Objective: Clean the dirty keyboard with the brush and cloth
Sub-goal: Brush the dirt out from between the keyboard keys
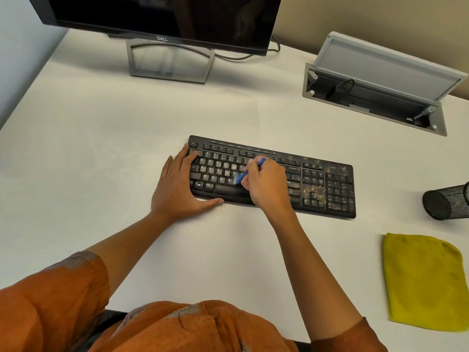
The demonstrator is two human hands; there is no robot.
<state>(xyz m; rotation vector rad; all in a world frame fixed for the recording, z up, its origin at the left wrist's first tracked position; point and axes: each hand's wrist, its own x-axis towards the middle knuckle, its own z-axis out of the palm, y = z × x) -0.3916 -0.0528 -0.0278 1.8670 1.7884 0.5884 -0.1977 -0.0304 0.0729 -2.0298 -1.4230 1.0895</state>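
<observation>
Keyboard: the flat black plastic keyboard [272, 176] lay on the white desk [101, 123], in front of the monitor and a little to its right, its long side slightly skewed to the desk's near edge.
Dirt: tan crumbs clung thickly over the right third, around the arrow keys and number pad; the left letter keys looked cleaner, and a few grains [222, 206] lay on the desk just beside the front edge.
Left hand: the left hand [181, 186] rested flat, fingers straight and spread over the left end of the keys, thumb stretched along the front edge, holding nothing and pinning the board down.
Right hand: the right hand [266, 184] had its fingers curled in a pen-like pinch round the small blue plastic brush [250, 171], whose pale bristle end touched the keys near the middle of the bottom letter row.
Cloth: the yellow soft cloth [423, 283] lay flat and untouched, well apart to the right, near the desk's front edge.
Handling, keyboard: probably light and stiff, likely to slide on the smooth desk under sideways strokes, so the flat hand on one end seemed the right hold; lifting would go best by the two short ends.
Handling, brush: slim and light, best held near mid-handle for control; hard pressing would likely only splay the bristles.
Handling, cloth: limp, best bunched in the fingers for wiping.
Progress: brushing seemed about midway, with the dirtiest part and the wiping not yet done.
Surroundings: a black mesh cup [446, 200] lay on its side at the right edge.
</observation>
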